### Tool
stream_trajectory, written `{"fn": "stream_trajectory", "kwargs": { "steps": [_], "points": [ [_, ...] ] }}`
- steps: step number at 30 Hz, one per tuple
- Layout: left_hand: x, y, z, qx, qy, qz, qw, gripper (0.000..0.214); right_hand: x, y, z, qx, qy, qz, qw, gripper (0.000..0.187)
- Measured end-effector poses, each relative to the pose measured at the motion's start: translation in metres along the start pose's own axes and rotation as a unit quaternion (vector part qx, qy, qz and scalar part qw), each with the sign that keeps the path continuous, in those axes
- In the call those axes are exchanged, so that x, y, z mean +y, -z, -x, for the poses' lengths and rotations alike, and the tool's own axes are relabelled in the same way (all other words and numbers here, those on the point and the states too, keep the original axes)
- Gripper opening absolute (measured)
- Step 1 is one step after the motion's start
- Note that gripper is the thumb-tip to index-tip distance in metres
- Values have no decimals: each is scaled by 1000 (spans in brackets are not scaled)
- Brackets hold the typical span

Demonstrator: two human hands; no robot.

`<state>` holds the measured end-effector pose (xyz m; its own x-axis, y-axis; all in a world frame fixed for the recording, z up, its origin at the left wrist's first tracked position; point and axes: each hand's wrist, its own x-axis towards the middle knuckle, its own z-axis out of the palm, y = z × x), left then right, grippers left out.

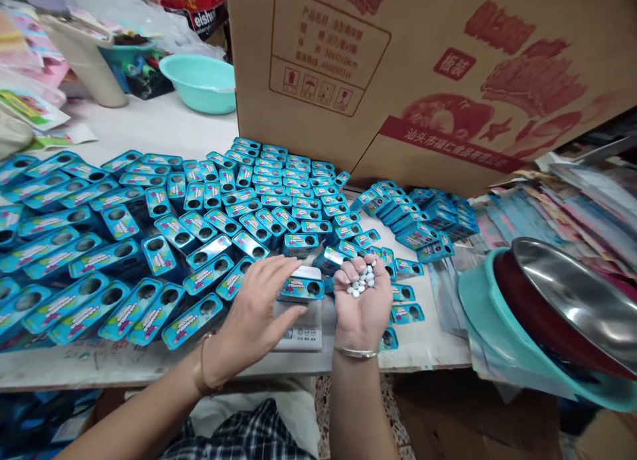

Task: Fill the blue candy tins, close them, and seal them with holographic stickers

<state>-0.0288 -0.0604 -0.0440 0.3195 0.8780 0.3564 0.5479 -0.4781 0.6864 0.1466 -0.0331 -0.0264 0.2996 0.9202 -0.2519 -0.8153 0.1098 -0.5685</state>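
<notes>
Dozens of glossy blue boxes, rectangular with round dark circles on top and "CARAMELO" lettering, crowd before the brown cardboard carton, whose red print includes 板装. Nearer the person than the carton, the left hand is open, fingers spread by one box above a flat white scale; the right hand, palm up, curls around smooth white candies. Right of the carton's printed face leans a shiny steel bowl.
</notes>
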Motion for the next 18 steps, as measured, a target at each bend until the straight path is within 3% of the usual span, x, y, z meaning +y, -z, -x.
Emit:
{"fn": "stream_trajectory", "kwargs": {
  "steps": [3,8,18],
  "points": [
    [-2,-16,-14,-31,-13,-22,999,56,10,-6,1,0,25,19,1000,18],
    [-7,-36,-23,-61,23,-8,998,40,25,-11,4,-5,75,73,995,19],
    [-8,-39,-22,-62,34,21,997,39,31,-9,7,-17,106,114,988,19]
  ]
}}
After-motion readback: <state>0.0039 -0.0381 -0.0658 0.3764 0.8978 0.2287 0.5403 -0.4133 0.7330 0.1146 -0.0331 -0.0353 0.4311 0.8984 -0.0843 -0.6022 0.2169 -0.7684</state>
